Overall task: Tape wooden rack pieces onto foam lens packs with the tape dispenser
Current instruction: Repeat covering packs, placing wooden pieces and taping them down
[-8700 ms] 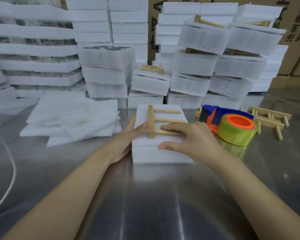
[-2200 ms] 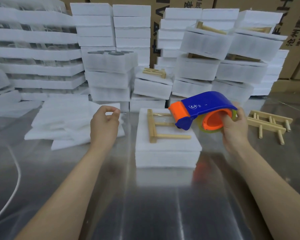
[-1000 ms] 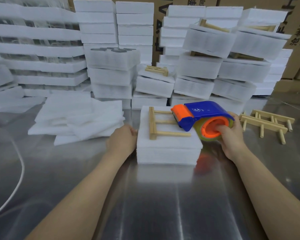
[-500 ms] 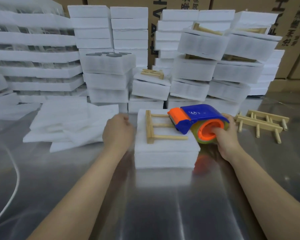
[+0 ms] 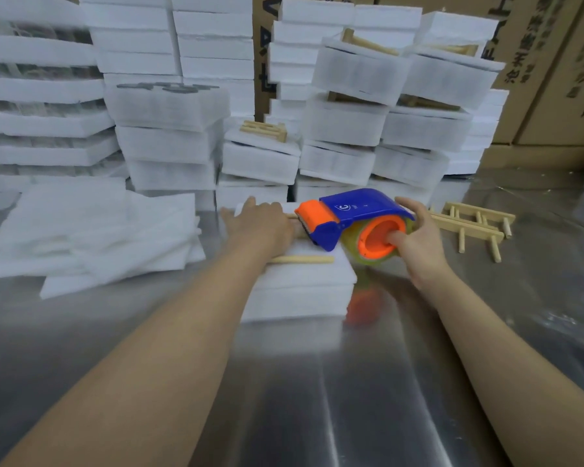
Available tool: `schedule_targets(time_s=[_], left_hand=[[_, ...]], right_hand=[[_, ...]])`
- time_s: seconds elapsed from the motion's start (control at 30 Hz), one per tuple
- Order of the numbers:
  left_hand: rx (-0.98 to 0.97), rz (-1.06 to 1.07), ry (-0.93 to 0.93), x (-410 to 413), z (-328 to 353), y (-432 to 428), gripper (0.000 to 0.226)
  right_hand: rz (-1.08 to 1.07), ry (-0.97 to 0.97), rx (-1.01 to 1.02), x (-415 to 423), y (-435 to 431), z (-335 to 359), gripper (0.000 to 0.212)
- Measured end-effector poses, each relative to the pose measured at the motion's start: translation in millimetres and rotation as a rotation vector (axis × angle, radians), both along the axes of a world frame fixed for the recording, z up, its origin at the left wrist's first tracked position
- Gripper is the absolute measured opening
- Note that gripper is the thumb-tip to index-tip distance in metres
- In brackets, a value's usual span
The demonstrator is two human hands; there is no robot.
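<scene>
left grip (image 5: 260, 227) moved flat onto rack piece (image 5: 300, 259) | right grip (image 5: 418, 241) holds tape dispenser (image 5: 354, 210) | spare racks (image 5: 469, 224) right

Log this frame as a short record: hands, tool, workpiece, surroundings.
left hand: rests flat on the pale wooden rack piece, which lies on the white foam lens pack
right hand: grips the blue-and-orange tape dispenser, its orange nose over the pack's top
spare racks: on the shiny metal table, right of the pack
loose foam sheets: left of the pack
</scene>
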State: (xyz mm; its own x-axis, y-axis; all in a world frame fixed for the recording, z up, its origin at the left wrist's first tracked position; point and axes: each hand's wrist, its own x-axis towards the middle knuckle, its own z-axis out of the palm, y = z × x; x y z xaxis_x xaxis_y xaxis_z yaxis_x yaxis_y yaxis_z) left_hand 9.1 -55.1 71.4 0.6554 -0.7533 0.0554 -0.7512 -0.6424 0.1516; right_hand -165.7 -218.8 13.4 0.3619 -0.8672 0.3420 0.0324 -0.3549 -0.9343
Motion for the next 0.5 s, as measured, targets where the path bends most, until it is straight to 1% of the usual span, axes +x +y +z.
schedule_targets(time_s=[0.1, 0.23, 0.37, 0.4, 0.47, 0.5], left_hand=[[-0.011, 0.015, 0.03, 1.9, 0.0, 0.8, 0.038], [0.018, 0.031, 0.042, 0.7, 0.1, 0.0, 0.038], [0.114, 0.045, -0.052, -2.6, -0.9, -4.5, 0.048], [0.148, 0.05, -0.085, -4.1, -0.3, -5.6, 0.05], [0.202, 0.065, -0.136, -9.0, 3.5, -9.1, 0.05], [0.211, 0.073, -0.146, -12.1, 5.7, -12.7, 0.048]], right_hand=[[0.02, 0.035, -0.032, -14.3, -13.6, -2.3, 0.072], [-0.063, 0.054, -0.029, -43.0, -36.4, -1.1, 0.075], [-0.071, 0.094, -0.107, -58.0, -44.4, -2.5, 0.064], [-0.05, 0.09, -0.093, -56.7, -44.7, -3.7, 0.06], [0.013, 0.059, -0.004, -52.7, -45.0, -4.8, 0.049], [0.039, 0.048, 0.026, -51.8, -46.2, -5.5, 0.048]])
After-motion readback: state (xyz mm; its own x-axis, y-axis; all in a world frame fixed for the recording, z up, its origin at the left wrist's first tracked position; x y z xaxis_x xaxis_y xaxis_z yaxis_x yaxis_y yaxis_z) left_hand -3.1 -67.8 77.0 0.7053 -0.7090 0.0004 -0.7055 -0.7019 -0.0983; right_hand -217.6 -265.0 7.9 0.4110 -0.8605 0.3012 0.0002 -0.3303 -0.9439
